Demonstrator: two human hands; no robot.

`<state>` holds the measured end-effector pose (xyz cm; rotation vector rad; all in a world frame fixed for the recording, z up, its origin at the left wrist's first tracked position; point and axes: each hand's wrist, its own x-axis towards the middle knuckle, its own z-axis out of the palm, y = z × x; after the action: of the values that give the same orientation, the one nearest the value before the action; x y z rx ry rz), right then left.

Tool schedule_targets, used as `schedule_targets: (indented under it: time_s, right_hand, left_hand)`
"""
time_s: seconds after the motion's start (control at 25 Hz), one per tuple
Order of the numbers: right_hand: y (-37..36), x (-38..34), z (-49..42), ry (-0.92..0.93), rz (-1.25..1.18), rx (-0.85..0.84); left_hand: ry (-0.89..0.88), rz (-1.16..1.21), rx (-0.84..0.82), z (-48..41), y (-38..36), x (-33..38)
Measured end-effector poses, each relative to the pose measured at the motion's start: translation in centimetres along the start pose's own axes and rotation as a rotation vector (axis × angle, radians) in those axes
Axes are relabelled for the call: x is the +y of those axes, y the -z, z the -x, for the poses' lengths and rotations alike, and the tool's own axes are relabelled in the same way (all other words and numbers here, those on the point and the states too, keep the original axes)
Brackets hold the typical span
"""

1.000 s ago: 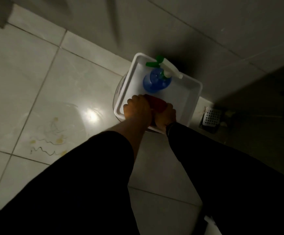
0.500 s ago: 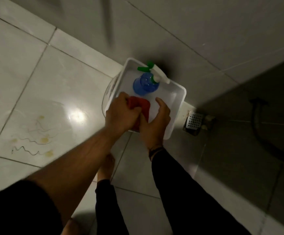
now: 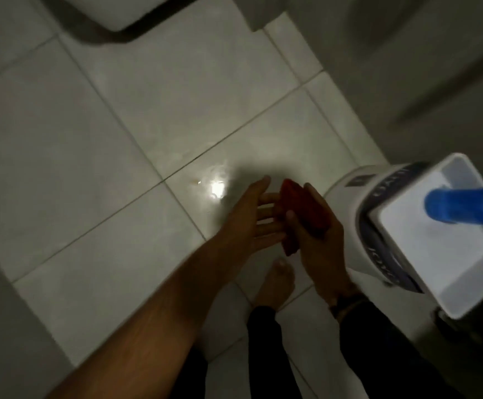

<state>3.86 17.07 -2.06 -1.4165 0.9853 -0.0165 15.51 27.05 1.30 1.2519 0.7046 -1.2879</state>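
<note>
Tiled floor (image 3: 96,145): dimly lit;
Right hand (image 3: 321,240): clamped on red sponge (image 3: 303,208);
Left hand (image 3: 249,220): fingers straight, nothing held;
Next: sponge to be gripped fully before wiping

A white tray (image 3: 424,254) sits on a lettered bucket (image 3: 358,197) at the right, with a blue bottle (image 3: 465,205) in it. Pale floor tiles (image 3: 119,168) show a glare spot (image 3: 217,188).

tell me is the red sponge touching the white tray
Apart. The head view shows the right hand holding the red sponge well left of the white tray, with the bucket showing between them.
</note>
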Motion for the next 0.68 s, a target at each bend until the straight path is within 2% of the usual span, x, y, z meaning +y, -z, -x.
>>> schedule_targets:
  time_s: [0.12, 0.16, 0.24, 0.32, 0.4, 0.56, 0.6, 0.68]
  right_hand:
    - [-6.2, 3.9, -5.1, -0.095, 0.035, -0.087]
    - [-8.5, 5.3, -7.4, -0.104, 0.072, -0.143]
    - [-12.8, 7.8, -12.0, -0.028, 0.221, -0.226]
    - [-16.8, 9.9, -16.9, 0.150, 0.462, -0.235]
    - [-20.4, 11.7, -21.0, 0.400, 0.753, -0.230]
    - [-25.4, 17.8, -25.7, 0.773, 1.466, -0.401]
    - [-25.8, 19.5, -26.1, 0.833, 1.550, -0.466]
    - [-27.1, 21.6, -27.4, 0.946, 1.529, -0.484]
  left_hand:
    - [-0.090, 0.004, 0.203, -5.0, 10.1, -2.8]
    - [-0.138, -0.070, 0.306, -7.4, 13.7, -4.2]
    - [-0.209, -0.407, 0.509, -12.7, 20.4, -7.2]
    - [-0.259, -0.736, 0.714, -18.2, 26.2, -9.4]
    - [-0.326, -0.963, 0.891, -22.9, 31.0, -10.6]
    - [-0.457, -1.214, 1.033, -30.1, 36.8, -15.0]
    - [-0.519, -1.227, 1.078, -31.0, 37.7, -16.1]
    - [-0.636, -1.214, 1.149, -32.3, 38.8, -17.3]
